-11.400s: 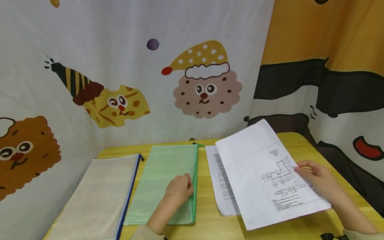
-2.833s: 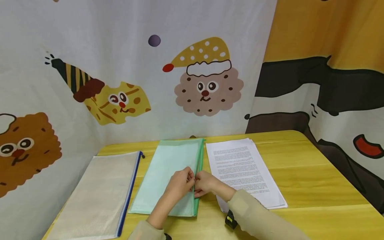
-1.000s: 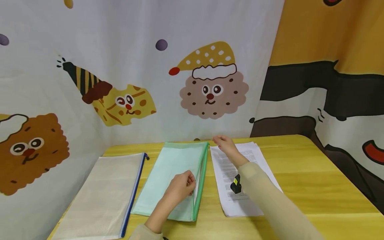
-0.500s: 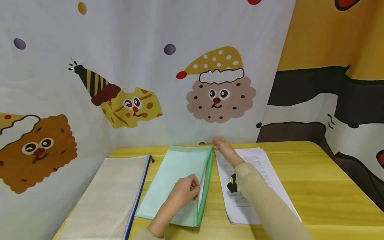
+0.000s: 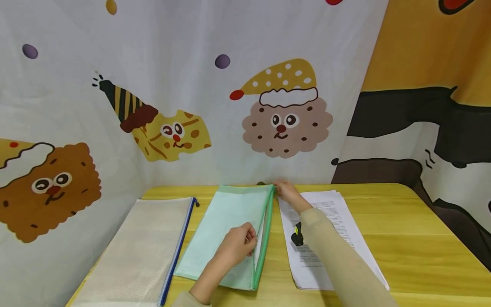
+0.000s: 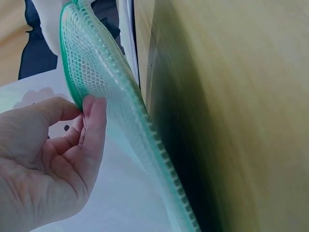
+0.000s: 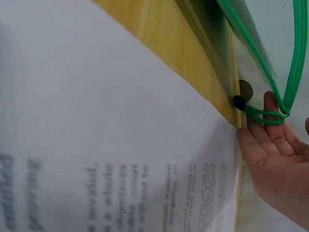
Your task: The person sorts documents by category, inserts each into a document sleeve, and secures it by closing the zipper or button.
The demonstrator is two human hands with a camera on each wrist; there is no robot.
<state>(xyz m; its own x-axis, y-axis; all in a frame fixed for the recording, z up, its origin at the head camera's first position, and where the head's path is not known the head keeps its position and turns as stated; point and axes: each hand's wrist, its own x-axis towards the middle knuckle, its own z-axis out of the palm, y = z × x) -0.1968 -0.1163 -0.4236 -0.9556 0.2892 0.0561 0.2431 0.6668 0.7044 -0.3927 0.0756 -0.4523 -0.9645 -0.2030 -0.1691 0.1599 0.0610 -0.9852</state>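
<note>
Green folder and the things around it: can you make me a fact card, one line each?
Green folder: on the table, right side gaping
Left hand: pinches the green folder's edge
Right hand: fingers at the green loop, far corner
Blue-edged folder: flat, left of the green folder
Printed papers: right of the green folder, partly hidden by the sleeve
Cartoon cloth: behind the table

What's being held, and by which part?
The left hand pinches the green folder by its open edge; the right hand merely touches its pull cord.

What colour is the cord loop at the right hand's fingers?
Green; the cord loop shows best in the right wrist view.
</note>
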